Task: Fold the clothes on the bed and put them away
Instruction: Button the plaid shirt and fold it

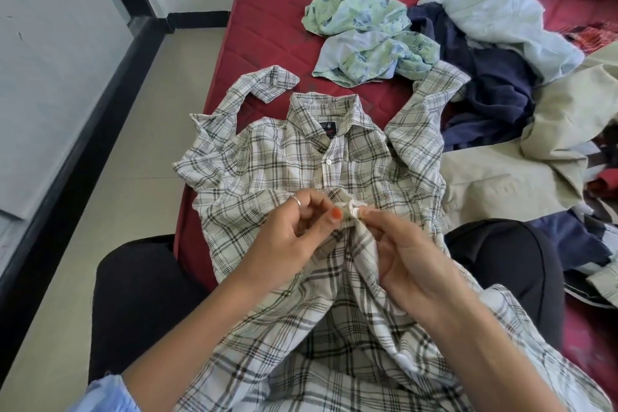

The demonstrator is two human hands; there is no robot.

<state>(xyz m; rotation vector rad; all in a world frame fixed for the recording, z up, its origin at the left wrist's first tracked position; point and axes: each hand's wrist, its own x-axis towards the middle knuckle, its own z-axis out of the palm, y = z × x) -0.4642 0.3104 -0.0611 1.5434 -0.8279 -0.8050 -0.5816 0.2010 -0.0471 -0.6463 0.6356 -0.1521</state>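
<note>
Both hands at placket of plaid shirt, buttoning. Left hand pinches buttonhole edge, right hand pinches button side (button itself barely visible). Keep edges aligned, cloth taut. Shirt lies front-up on red bed, collar pointing away, long axis running lap-to-collar.

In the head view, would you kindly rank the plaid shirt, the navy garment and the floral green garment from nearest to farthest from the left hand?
1. plaid shirt: pinched by the left hand.
2. floral green garment: beyond the collar.
3. navy garment: far right, in the pile.
</note>
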